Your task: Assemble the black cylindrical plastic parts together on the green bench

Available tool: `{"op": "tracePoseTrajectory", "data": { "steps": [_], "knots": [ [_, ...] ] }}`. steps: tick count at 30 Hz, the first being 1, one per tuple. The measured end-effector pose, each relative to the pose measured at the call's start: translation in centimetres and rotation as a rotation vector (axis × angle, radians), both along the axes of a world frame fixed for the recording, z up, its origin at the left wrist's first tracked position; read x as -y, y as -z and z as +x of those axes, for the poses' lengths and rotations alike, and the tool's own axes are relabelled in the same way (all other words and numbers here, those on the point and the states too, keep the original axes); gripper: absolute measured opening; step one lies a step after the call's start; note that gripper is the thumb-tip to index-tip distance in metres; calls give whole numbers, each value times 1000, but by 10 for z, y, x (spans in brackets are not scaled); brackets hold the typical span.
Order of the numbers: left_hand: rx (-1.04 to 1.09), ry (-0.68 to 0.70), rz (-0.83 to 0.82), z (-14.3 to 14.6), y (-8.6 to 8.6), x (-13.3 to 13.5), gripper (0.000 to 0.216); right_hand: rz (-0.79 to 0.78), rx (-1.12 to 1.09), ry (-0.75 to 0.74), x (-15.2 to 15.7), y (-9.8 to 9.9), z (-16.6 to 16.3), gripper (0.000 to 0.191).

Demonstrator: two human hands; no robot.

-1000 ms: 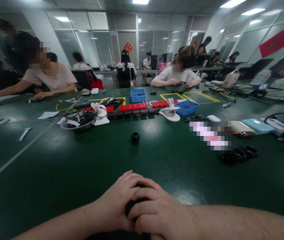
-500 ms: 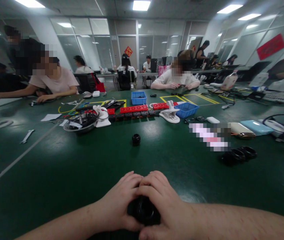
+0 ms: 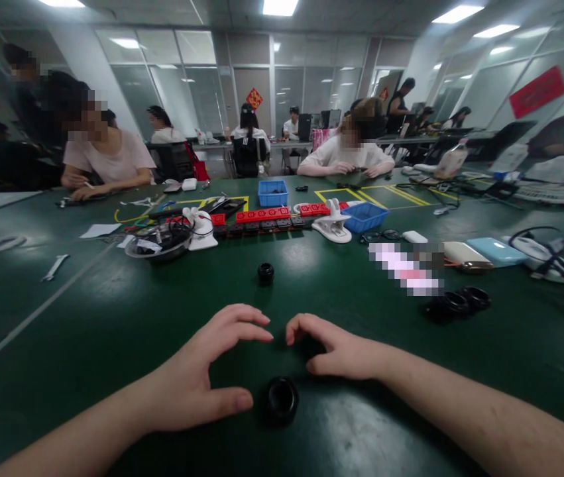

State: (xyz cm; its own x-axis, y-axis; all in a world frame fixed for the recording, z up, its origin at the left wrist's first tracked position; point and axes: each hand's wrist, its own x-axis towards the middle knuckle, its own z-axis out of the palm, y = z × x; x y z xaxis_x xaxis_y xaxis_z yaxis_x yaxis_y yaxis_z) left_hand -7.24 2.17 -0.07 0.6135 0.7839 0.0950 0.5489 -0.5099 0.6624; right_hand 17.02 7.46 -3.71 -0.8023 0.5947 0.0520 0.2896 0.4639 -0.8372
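Note:
A black ring-shaped threaded fitting (image 3: 282, 401) rests on the green table near its front edge, its round opening facing me. My left hand (image 3: 212, 368) hovers left of it, open, with thumb and fingers spread apart and the thumb tip close to the fitting without touching. My right hand (image 3: 334, 348) is beyond it to the right, fingers curled and thumb apart. A dark patch lies under those right fingers; whether it is shadow or an object I cannot make out. Farther off, a smaller black fitting (image 3: 266, 273) stands upright on the table.
More black fittings (image 3: 458, 303) lie at the right. Across the middle stretch a red-and-black strip (image 3: 262, 215), a white clamp (image 3: 332, 222), a metal bowl (image 3: 157, 245) of cables and blue bins (image 3: 272, 193). A wrench (image 3: 56, 267) lies left. People sit opposite.
Both hands were wrapped round the black fitting; they have let go and moved apart, leaving it on the table. The view has shifted slightly.

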Motion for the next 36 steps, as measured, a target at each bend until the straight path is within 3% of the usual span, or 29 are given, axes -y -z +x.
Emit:
{"op": "tracePoseTrajectory", "data": {
  "steps": [2,5,10,13,18,24,28,31,33,36],
  "knots": [
    [-53,83,-76,9,-21,7,33,103,121,-96,1,-3,0,48],
    [-161,258,-160,26,-34,15,48,272,192,-182,9,1,-4,63],
    [-248,296,-36,45,-22,18,43,427,175,-224,16,12,-11,41],
    [-332,254,13,52,-23,20,37,447,185,-231,17,15,-13,33],
    [-508,86,81,66,-26,21,37,440,190,-172,19,19,-16,43],
    [-617,-173,189,78,-6,19,39,425,201,-130,21,19,-21,53],
    [-643,-232,276,76,4,19,53,420,188,-129,20,19,-22,47],
    [-532,-166,373,69,4,16,69,401,167,-120,19,20,-21,48],
    [-406,-29,421,62,-1,13,71,395,138,-106,19,21,-21,54],
    [-339,200,352,51,-12,8,44,396,129,-122,20,19,-21,51]
  ]
}}
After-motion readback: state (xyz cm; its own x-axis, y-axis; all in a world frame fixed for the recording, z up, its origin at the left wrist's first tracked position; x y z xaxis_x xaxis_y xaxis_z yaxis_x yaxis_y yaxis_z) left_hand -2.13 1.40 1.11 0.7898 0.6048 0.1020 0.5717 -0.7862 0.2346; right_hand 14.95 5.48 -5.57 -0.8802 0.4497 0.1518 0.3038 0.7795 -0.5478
